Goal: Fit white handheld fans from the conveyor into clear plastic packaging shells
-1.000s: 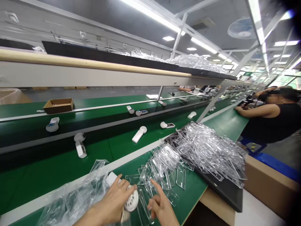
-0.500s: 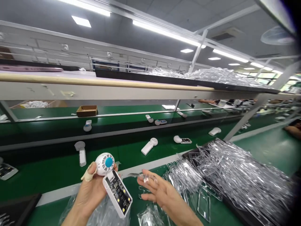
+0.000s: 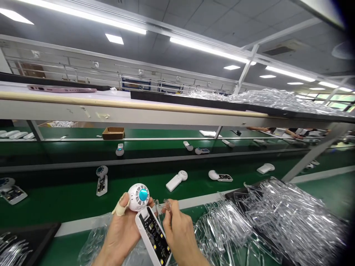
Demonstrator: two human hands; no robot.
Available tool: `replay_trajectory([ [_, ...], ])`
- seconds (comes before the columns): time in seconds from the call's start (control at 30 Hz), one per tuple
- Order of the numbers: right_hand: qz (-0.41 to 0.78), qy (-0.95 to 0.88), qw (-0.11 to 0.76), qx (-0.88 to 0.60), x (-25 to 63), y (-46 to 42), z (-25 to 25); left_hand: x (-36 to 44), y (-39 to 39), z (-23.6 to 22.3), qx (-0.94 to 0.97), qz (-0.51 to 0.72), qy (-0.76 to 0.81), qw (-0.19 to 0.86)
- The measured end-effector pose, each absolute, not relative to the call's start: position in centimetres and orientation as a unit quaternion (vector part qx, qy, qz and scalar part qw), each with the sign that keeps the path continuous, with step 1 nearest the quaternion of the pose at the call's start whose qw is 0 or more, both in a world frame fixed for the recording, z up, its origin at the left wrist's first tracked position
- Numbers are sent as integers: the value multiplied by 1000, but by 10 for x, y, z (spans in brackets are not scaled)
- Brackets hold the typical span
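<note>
My left hand (image 3: 120, 231) is wrapped round a white handheld fan (image 3: 139, 196), its thumb beside the round head with a blue centre. A bare circuit board (image 3: 155, 236) shows in the fan's handle, facing up. Some tape or a finger cot covers part of that thumb. Close at the right of the fan, my right hand (image 3: 181, 231) pinches a clear plastic piece (image 3: 163, 205) between thumb and fingers. The piece sits beside the fan's neck; whether they touch I cannot tell. The handle's lower end runs past the bottom edge of the view.
Clear plastic frames (image 3: 288, 218) are heaped in a black tray at the right, with a looser pile (image 3: 224, 225) beside it. Several white fans, like one (image 3: 177, 180), lie on the green belt. A shelf (image 3: 166, 111) crosses above, and a slanted post (image 3: 313, 151) stands at right.
My right hand has gone from spread fingers to a pinch on the clear plastic piece, nearer the fan. The view has shifted, and fans on the belt have moved.
</note>
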State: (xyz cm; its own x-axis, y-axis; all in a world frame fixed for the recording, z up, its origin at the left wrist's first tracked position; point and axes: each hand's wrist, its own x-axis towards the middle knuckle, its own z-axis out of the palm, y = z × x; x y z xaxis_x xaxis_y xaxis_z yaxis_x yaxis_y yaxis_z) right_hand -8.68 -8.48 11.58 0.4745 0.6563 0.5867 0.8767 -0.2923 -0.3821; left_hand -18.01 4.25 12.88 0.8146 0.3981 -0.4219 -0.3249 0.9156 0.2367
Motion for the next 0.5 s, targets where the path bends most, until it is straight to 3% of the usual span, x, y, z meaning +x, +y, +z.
replay_trajectory([
  [0.1, -223, -525, 283, -771, -88, -82, 107, -179, 41, 131, 97, 211, 241, 942],
  [0.27, -176, -547, 223, -787, -95, -78, 91, -177, 32, 137, 136, 250, 237, 929],
  [0.5, -115, -447, 306, -833, -114, -58, 72, -171, 26, 133, 164, 248, 254, 920],
])
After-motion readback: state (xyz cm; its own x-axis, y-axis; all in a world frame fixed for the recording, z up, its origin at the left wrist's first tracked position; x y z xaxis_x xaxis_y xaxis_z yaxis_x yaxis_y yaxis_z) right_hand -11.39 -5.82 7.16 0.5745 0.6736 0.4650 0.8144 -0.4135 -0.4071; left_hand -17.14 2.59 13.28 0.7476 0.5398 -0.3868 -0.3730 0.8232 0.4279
